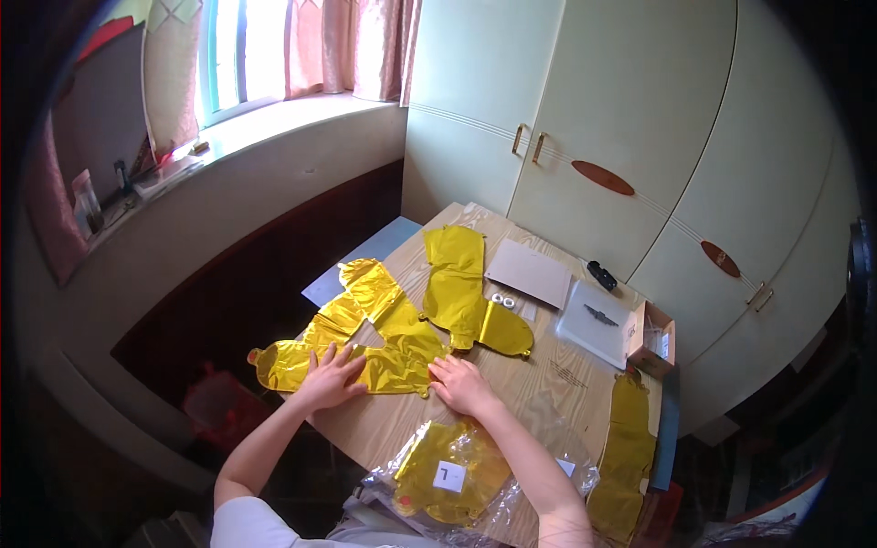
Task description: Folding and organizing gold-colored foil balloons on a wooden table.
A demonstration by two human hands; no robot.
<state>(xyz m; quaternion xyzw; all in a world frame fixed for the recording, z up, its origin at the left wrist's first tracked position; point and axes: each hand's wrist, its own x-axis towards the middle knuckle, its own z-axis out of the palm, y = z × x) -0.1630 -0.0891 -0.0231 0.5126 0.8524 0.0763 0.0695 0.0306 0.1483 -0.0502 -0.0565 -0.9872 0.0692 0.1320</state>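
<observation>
Both hands pressed flat on a deflated gold foil balloon at the near left part of the bench.

From the head view I saw the gold foil balloon (384, 338) lying limp and creased, shiny, its long limbs branching out and its left end hanging past the edge of the wooden bench (548, 384). My left hand (331, 376) lay spread, palm down, on its lower strip; my right hand (461, 384) rested flat at that strip's right end, fingers loosely open, gripping nothing. A second gold balloon (466, 288) lay just beyond, and a clear packet of folded gold foil (448, 470) sat near my right forearm.
</observation>
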